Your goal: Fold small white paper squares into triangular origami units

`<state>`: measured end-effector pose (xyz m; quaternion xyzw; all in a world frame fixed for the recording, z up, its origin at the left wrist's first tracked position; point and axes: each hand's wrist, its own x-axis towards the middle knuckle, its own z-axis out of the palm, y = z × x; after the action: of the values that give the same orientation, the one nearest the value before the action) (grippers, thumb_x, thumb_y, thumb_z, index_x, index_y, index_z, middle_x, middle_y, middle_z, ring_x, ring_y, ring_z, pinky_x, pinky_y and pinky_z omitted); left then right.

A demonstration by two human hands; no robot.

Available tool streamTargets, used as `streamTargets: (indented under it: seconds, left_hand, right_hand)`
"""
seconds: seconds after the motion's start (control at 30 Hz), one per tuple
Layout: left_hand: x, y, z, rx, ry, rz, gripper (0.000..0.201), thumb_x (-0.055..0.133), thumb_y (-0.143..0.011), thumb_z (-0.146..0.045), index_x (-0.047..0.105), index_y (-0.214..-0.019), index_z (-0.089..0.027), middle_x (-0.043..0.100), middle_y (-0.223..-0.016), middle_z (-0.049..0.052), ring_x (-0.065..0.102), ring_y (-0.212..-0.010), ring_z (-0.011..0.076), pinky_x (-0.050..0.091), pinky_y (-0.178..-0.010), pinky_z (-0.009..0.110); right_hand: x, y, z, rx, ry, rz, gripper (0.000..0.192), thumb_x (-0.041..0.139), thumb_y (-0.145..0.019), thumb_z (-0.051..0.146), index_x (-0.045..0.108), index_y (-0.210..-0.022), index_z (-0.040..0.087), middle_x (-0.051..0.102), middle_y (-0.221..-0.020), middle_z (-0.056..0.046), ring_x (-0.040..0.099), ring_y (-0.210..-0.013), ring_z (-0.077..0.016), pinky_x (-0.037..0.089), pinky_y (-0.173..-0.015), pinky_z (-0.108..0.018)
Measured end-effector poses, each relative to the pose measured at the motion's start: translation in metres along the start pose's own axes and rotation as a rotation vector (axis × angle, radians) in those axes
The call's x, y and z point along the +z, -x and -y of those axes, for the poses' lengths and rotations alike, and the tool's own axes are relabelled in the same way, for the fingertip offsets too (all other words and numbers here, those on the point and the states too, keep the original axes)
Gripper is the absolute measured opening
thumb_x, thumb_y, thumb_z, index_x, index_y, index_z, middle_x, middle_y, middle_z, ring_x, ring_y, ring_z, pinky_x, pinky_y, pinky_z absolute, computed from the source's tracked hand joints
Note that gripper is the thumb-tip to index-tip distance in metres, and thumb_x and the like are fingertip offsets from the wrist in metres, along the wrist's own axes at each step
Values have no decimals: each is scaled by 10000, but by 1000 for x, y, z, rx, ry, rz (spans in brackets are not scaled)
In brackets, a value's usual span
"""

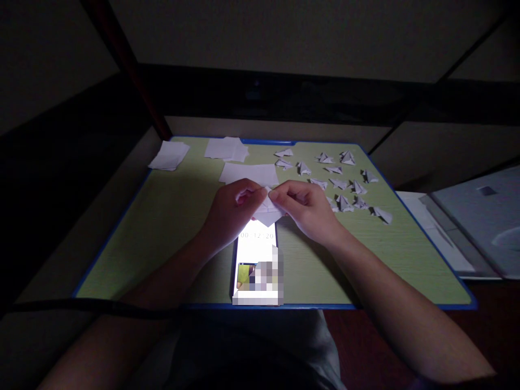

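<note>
A small folded sheet of white paper [268,214] is pinched between both hands above the middle of the table. My left hand [232,208] grips its left side, thumb on top near the upper corner. From the other side my right hand [303,208] holds it, its thumb meeting the left one at the peak. Creases show on the paper, and a pointed corner hangs toward me. Under it lies a lit phone [257,244] with a timer, partly covered by the paper. The fingers beneath the paper are mostly hidden.
On the green table [162,233] with a blue edge lie several folded paper pieces [344,203] at the right. Loose paper sheets [227,148] sit at the back, another paper stack [169,155] at the back left, and a single sheet [247,173] just beyond my hands.
</note>
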<state>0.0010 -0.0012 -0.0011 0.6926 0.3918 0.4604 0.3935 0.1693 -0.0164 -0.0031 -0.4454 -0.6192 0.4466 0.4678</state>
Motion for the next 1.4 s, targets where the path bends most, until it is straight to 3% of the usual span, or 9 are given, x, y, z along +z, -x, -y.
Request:
streamTargets:
  seconds: [0.6, 0.97, 1.4]
  left_hand:
    - [-1, 0, 2, 76, 3, 4, 95, 570, -761, -202, 586, -674, -168, 599, -619, -21, 516, -571, 94, 417, -524, 208]
    - [-2, 0, 0, -23, -6, 8, 166, 600, -804, -287, 568, -679, -184, 580, -586, -21, 509, -461, 90, 373, -377, 183]
    - [-4, -1, -1, -37, 14, 28, 152, 613, -807, -263, 576, -685, -180, 588, -560, -23, 559, -450, 90, 425, -393, 182]
  right_hand:
    - [3, 3, 2, -26, 6, 55, 322, 724, -794, 444, 622, -689, 158, 493, -586, 34, 417, -541, -88, 302, -503, -259]
    - [-2, 0, 3, 14, -58, 4, 265, 725, -798, 386, 629, -691, 163, 506, -582, 33, 423, -524, -90, 274, -488, -263]
    - [-4, -1, 0, 15, -22, 6, 256, 699, -820, 380, 614, -710, 165, 531, -611, 25, 448, -551, -101, 299, -512, -264]
